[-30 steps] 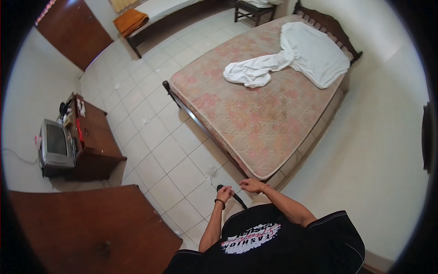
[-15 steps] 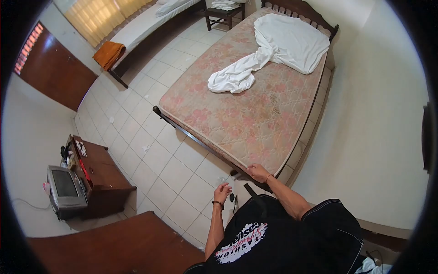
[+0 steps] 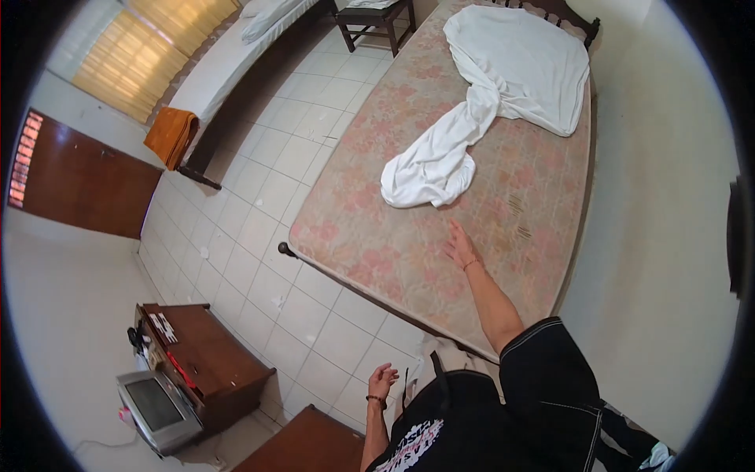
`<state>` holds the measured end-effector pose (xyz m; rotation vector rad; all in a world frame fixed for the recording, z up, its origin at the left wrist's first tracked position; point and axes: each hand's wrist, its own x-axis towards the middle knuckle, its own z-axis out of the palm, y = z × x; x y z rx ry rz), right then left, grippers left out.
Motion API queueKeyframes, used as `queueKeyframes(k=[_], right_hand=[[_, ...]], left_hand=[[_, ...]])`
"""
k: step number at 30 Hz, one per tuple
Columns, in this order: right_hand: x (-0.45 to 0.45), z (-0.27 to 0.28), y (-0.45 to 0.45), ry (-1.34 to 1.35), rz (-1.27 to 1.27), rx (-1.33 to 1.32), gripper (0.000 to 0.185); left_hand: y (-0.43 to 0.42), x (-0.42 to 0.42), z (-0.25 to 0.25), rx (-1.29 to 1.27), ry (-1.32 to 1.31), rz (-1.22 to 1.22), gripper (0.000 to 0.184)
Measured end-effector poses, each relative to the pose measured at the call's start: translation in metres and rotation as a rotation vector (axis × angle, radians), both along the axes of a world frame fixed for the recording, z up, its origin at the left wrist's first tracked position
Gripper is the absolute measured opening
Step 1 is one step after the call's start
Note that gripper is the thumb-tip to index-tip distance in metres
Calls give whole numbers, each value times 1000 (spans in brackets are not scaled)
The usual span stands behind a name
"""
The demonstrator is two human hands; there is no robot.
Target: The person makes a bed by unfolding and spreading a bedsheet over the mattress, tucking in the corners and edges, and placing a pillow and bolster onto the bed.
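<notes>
Alone over the pink floral mattress point(image 3: 354, 228), a person's right hand point(image 3: 462, 245) reaches out with fingers spread and nothing between them, near the loose end of a white cloth point(image 3: 519, 63). Whether the fingertips touch the mattress cannot be told. The left hand point(image 3: 382, 381) hangs beside the foot of the bed above the tiled floor point(image 3: 314, 311), fingers apart and loosely bent, also bare of any object.

The cloth lies on the mattress, spread wide toward the headboard point(image 3: 543, 12) and twisted into a narrow tail that points back toward the person. Handling such a bundle well would likely mean keeping the palm low, taking a thick fold instead of a single layer, and bringing both hands to it so the twist does not tighten. A stance close to the bed's edge would probably spare the back.

Writing is scarce: a white print point(image 3: 417, 448) on the black shirt point(image 3: 519, 429) carries block letters seemingly including "FASH," cut off by the lower edge. Across the room, no brand can be read on the gray television point(image 3: 157, 403), and the papers point(image 3: 163, 328) on the wooden cabinet point(image 3: 208, 346) are too small to make out.
</notes>
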<state>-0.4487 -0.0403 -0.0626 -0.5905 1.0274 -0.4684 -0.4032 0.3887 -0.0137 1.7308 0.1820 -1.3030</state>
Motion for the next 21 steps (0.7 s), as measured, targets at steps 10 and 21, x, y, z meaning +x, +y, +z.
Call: queueKeyframes(k=[10, 21], right_hand=[[114, -2, -61, -198, -120, -489, 28], [190, 210, 55, 260, 519, -1176, 24]], left_hand=[[-122, 115, 4, -238, -386, -347, 30], [-367, 229, 41, -546, -909, -347, 65]])
